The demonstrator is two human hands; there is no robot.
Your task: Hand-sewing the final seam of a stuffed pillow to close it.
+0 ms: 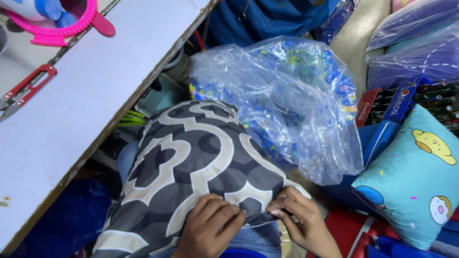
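Observation:
A cushion in a grey, black and cream patterned cover (pixel 191 162) lies on my lap below the table edge. My left hand (pixel 210 227) presses on the cover's near end with fingers curled, gripping the fabric. My right hand (pixel 299 217) pinches the cover's edge at its right corner, fingertips meeting those of my left hand. Just behind the cushion stands a clear plastic bag (pixel 291 105) holding blue speckled fabric.
A white table (pixel 95 91) fills the left, with red thread snips (pixel 26 88) and a pink round object (pixel 67 21) on it. A turquoise cartoon cushion (pixel 416 177) lies at right. Crates with bottles (pixel 420 102) and more bagged fabric (pixel 416 43) sit behind.

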